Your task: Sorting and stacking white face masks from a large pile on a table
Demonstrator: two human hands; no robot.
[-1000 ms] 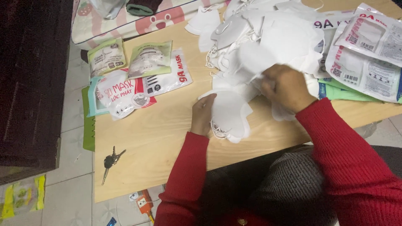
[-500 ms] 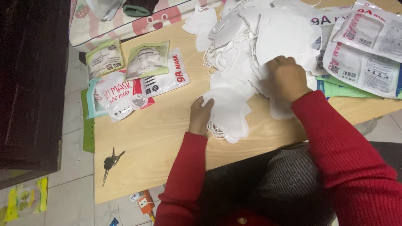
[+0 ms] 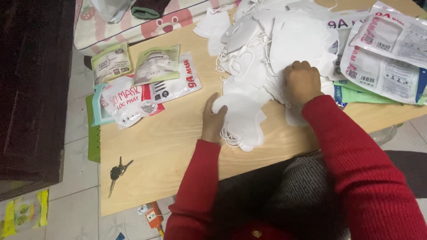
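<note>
The pale wooden table (image 3: 169, 146) carried a loose heap of white masks (image 3: 284, 49) at two o'clock; the slippery pile could have slid toward the near edge if tugged, and its thin elastic loops looked ready to tangle. Glossy sealed mask packets (image 3: 147, 86) lay at ten o'clock. The right hand (image 3: 303, 81) was curled shut, knuckles up, on the soft heap. The left hand (image 3: 212, 119) gripped a small stack of folded masks (image 3: 242, 122) at centre. Metal keys (image 3: 116, 171) rested at eight o'clock.

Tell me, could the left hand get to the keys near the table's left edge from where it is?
Probably yes: the left hand rests on a small stack of white masks, and only bare wooden table lies between it and the keys.
</note>
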